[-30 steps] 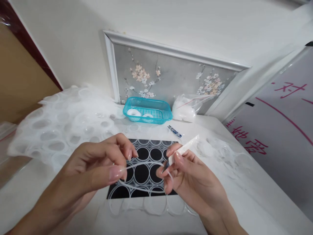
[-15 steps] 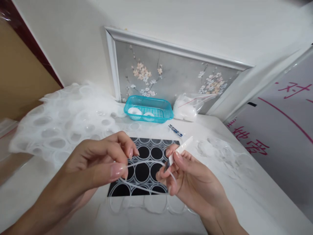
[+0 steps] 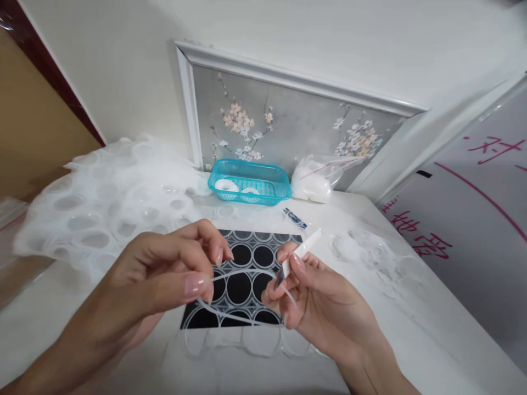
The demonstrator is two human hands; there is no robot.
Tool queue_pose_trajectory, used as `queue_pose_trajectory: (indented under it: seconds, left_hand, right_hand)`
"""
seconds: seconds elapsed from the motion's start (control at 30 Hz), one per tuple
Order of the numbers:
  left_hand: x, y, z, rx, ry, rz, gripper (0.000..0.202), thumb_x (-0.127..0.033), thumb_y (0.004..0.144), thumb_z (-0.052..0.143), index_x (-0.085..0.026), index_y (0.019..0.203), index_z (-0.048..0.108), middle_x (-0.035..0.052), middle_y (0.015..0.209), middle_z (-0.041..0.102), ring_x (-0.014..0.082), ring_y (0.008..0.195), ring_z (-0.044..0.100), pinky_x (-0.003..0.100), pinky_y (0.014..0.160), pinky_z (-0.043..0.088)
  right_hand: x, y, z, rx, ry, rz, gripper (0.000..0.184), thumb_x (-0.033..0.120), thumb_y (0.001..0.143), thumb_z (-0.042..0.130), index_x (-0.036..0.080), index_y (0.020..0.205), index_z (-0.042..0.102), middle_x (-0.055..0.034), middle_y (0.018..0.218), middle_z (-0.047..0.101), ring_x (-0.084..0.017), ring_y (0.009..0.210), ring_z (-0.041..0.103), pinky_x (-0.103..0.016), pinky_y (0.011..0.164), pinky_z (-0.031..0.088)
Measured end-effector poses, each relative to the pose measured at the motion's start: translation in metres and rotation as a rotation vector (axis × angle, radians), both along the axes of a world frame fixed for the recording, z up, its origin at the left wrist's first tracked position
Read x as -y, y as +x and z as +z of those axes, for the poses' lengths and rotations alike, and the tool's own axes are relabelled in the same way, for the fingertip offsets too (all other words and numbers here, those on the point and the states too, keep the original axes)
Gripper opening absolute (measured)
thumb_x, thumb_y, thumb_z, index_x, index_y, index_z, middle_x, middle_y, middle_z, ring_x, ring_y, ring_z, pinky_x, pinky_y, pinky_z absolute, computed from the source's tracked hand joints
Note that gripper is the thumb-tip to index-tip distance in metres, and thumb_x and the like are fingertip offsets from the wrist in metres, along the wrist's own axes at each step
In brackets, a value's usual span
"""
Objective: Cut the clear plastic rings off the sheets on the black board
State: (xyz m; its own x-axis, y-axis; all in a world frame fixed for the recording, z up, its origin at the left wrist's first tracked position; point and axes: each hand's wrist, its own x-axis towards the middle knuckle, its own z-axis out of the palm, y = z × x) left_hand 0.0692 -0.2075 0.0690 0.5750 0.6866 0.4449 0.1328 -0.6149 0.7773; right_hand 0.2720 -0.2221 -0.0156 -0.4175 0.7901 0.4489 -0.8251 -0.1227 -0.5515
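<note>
Left hand is pinching the left side of a thin ring; thumb and forefinger are pressing together on it, so the grip is narrow and closed on the band. Right hand is clasping a white stick between thumb and forefinger, the grip closed tight round its lower end. The right-hand fingertips are also meeting the ring's right side. I cannot tell whether they are clamping it or only touching.

The ring is hanging in the air between the two hands, just above the bench, tilted so its near edge is sagging lower than its far edge. It is looking soft, translucent and whitish, a narrow flat band bending into a loose oval.

The stick is looking stiff, matte and flat-sided, slanting up and away to the right, with a small dark tip at the ring end.

Under the hands a black mat is lying flat. A clear sheet cut into rows of circles is covering it and reaching past its near edge.

At the left a heap of clear sheets with round holes is piling up, glossy and crumpled. At the back a teal basket with a mesh floor is holding two white rings. A plastic bag is sitting just beside it, and a small blue tube is lying near its front.
</note>
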Motion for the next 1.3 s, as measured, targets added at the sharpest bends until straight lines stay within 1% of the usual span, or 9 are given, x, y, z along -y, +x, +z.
queue_pose_trajectory:
  seconds: [0.2,0.3,0.4,0.57,0.9,1.1,1.17,1.23,1.3]
  left_hand:
    - [-0.0015,0.0004,-0.0001,-0.016,0.050,0.042,0.017,-0.025,0.073,0.064,-0.027,0.057,0.067,-0.0018,0.077,0.060,0.0155,0.082,0.050,0.026,0.071,0.044]
    - [-0.0034,0.0006,-0.0002,-0.014,0.082,0.022,0.015,-0.023,0.073,0.064,-0.028,0.059,0.068,-0.0023,0.073,0.059,0.0153,0.083,0.050,0.026,0.073,0.045]
    - [-0.0051,0.0003,0.0000,0.003,0.096,0.001,0.015,-0.020,0.072,0.065,-0.028,0.060,0.067,-0.0031,0.069,0.056,0.0153,0.084,0.052,0.026,0.072,0.047]
    - [-0.0062,-0.0012,0.0000,0.005,0.120,-0.007,0.014,-0.021,0.073,0.066,-0.027,0.060,0.066,-0.0036,0.080,0.062,0.0145,0.082,0.052,0.026,0.071,0.048]
    - [-0.0063,-0.0003,-0.0025,0.017,0.125,0.004,0.016,-0.022,0.074,0.064,-0.027,0.058,0.063,-0.0028,0.062,0.055,0.0160,0.082,0.050,0.024,0.071,0.047]
    - [-0.0068,-0.0019,-0.0026,0.015,0.130,-0.009,0.017,-0.022,0.074,0.065,-0.027,0.057,0.063,-0.0021,0.062,0.055,0.0169,0.082,0.052,0.027,0.071,0.047]
    - [-0.0064,-0.0026,-0.0020,0.012,0.127,-0.003,0.017,-0.023,0.074,0.065,-0.026,0.057,0.063,-0.0018,0.064,0.056,0.0173,0.083,0.052,0.028,0.071,0.047]
    - [-0.0057,-0.0023,-0.0008,0.001,0.111,0.006,0.018,-0.024,0.074,0.066,-0.025,0.057,0.064,-0.0017,0.061,0.055,0.0181,0.084,0.054,0.029,0.072,0.047]
    - [-0.0060,-0.0012,0.0006,-0.019,0.105,0.036,0.013,-0.027,0.075,0.067,-0.027,0.062,0.067,-0.0013,0.066,0.058,0.0193,0.086,0.056,0.031,0.074,0.048]
  right_hand:
    - [-0.0026,-0.0005,0.0001,-0.009,0.023,-0.010,0.010,0.028,0.089,0.064,0.022,0.090,0.071,-0.0010,0.074,0.077,-0.010,0.061,0.070,-0.018,0.062,0.056]
    - [-0.0029,-0.0004,0.0003,-0.012,0.029,-0.027,0.009,0.026,0.089,0.064,0.021,0.090,0.071,-0.0031,0.079,0.078,-0.010,0.062,0.071,-0.017,0.062,0.056]
    - [-0.0019,-0.0006,0.0004,-0.007,0.041,-0.065,0.008,0.026,0.088,0.066,0.021,0.088,0.072,-0.0028,0.078,0.078,-0.011,0.062,0.072,-0.018,0.060,0.057]
    - [0.0002,-0.0007,0.0009,-0.004,0.077,-0.105,0.007,0.025,0.088,0.065,0.023,0.088,0.072,-0.0029,0.080,0.078,-0.011,0.067,0.073,-0.018,0.062,0.058]
    - [0.0011,-0.0008,0.0020,-0.001,0.079,-0.112,0.007,0.024,0.089,0.065,0.021,0.089,0.071,-0.0035,0.081,0.078,-0.010,0.068,0.073,-0.017,0.061,0.058]
    - [0.0008,-0.0004,0.0016,0.016,0.065,-0.117,0.006,0.026,0.087,0.067,0.021,0.087,0.071,-0.0027,0.079,0.078,-0.011,0.066,0.073,-0.018,0.061,0.058]
    - [0.0013,-0.0019,0.0016,0.039,0.050,-0.132,0.007,0.028,0.086,0.068,0.022,0.086,0.070,-0.0022,0.078,0.077,-0.012,0.064,0.072,-0.021,0.060,0.058]
    - [0.0019,-0.0018,0.0025,0.075,0.040,-0.162,0.008,0.031,0.084,0.069,0.023,0.086,0.070,-0.0017,0.077,0.077,-0.013,0.061,0.071,-0.024,0.059,0.058]
    - [0.0011,0.0043,0.0044,0.115,0.050,-0.240,0.009,0.034,0.083,0.070,0.025,0.084,0.070,-0.0004,0.073,0.076,-0.014,0.059,0.070,-0.026,0.060,0.057]
